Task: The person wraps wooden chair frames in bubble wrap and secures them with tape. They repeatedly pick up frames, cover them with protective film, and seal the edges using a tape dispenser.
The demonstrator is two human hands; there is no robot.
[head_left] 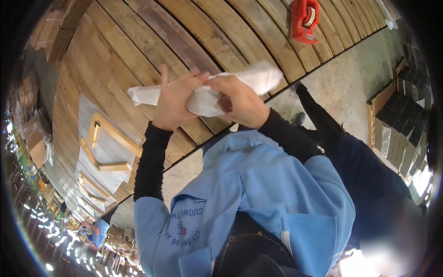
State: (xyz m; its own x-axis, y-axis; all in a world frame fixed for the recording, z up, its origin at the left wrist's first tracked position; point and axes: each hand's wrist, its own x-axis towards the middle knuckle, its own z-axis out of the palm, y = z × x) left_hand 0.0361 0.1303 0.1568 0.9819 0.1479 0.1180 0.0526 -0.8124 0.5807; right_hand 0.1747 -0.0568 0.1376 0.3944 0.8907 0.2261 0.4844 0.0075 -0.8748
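Both hands close around a long bundle wrapped in thin white sheet (258,77), held above the near edge of a slatted wooden table (207,23). My left hand (177,99) grips the middle of it, with one finger raised. My right hand (243,100) wraps over the bundle just beside the left, its thumb side partly behind the sheet. The bundle's two ends stick out past the hands; what lies inside the wrapping is hidden. The right end is slightly blurred by motion.
A red tape dispenser (304,22) sits at the table's far right. To the left, angled wooden pieces (117,136) lie on white sheets (87,113). A person in dark clothing (364,171) is close on my right. An open carton (397,115) stands beyond the aisle.
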